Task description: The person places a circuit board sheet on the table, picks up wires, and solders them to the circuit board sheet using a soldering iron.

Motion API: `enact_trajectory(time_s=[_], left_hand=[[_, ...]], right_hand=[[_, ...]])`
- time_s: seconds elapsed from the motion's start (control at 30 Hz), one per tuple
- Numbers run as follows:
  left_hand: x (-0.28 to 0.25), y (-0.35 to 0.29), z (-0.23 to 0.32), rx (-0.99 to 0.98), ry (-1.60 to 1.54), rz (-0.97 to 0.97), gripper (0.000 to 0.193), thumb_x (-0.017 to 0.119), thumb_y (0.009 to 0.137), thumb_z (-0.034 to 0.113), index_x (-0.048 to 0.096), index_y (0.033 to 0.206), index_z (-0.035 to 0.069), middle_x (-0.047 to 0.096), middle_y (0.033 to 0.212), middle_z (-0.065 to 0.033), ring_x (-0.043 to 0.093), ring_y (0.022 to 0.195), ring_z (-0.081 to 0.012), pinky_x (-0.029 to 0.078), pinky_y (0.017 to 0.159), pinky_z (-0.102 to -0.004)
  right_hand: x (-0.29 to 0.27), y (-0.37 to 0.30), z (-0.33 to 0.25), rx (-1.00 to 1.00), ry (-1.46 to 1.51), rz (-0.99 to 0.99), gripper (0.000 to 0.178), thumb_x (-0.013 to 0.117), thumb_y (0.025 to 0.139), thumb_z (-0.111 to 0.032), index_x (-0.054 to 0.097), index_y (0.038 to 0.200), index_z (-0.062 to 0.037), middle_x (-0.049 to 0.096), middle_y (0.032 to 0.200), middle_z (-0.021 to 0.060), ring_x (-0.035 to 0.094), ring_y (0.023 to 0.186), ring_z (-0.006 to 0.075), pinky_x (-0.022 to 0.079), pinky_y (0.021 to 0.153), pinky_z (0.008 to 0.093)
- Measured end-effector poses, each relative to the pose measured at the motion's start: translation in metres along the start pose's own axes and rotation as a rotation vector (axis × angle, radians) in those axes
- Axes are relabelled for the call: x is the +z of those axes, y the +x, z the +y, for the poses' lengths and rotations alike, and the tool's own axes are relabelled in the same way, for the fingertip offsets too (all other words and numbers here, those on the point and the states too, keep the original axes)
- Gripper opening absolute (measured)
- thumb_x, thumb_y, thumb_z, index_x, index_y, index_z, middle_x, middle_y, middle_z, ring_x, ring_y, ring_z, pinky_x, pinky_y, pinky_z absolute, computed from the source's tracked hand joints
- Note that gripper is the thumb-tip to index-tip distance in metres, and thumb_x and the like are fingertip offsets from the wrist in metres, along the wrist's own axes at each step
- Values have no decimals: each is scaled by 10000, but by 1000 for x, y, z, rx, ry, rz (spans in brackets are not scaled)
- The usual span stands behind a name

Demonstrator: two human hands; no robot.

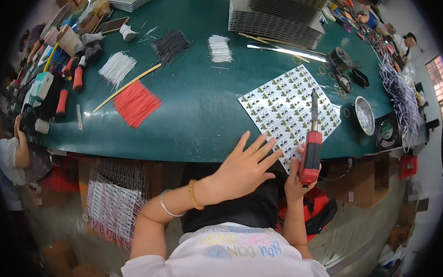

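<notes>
In my right hand [296,182] is a red and black soldering gun [310,158], its fingers wrapped round the grip. The long metal tip points away from me over a panel of small circuit boards [281,104]. From this view I cannot tell whether the tip touches the panel. The white panel lies turned on the green table, one corner at the near edge. My left hand [245,166] is palm down with its fingers spread, the fingertips at the panel's lower left edge. It holds nothing.
Red wires [137,105], white wires [117,68], black wires [171,45] and another white bundle [219,48] lie on the table [198,113]. Stacked panels [277,21] stand behind. At right are a metal bowl [364,115] and a solder reel [388,132]. Other people sit at both sides.
</notes>
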State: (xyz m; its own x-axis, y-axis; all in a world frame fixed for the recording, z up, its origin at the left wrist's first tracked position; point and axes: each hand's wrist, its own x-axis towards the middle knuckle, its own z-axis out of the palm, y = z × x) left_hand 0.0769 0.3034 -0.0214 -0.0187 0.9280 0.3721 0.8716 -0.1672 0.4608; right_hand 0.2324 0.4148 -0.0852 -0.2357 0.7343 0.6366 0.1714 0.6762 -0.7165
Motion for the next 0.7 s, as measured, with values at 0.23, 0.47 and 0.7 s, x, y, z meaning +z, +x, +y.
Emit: enact_trajectory(time_s=[0.23,0.47,0.7], left_hand=[[-92,54,-108,40,654,6,244,586,731,43,568,975,31,553,905,-93,519,888,-257,383,809,-371],[-82,102,-199,19,793,79,185,684,762,169,620,894,57,555,908,-70,494,904,-239,374,789,-356],[-77,112,-205,32,714,57,123,682,740,138,612,769,42,555,847,-69,488,871,-235,372,780,-358]], right_hand=[[11,3,5,-59,-50,130,353,628,835,11,461,1143,54,620,984,149,603,854,173,489,790,290],[9,3,6,-3,-148,149,304,689,772,3,546,1040,27,644,947,125,607,901,253,475,821,344],[-6,2,10,99,-251,42,201,648,782,23,576,969,10,634,925,109,602,976,263,467,868,363]])
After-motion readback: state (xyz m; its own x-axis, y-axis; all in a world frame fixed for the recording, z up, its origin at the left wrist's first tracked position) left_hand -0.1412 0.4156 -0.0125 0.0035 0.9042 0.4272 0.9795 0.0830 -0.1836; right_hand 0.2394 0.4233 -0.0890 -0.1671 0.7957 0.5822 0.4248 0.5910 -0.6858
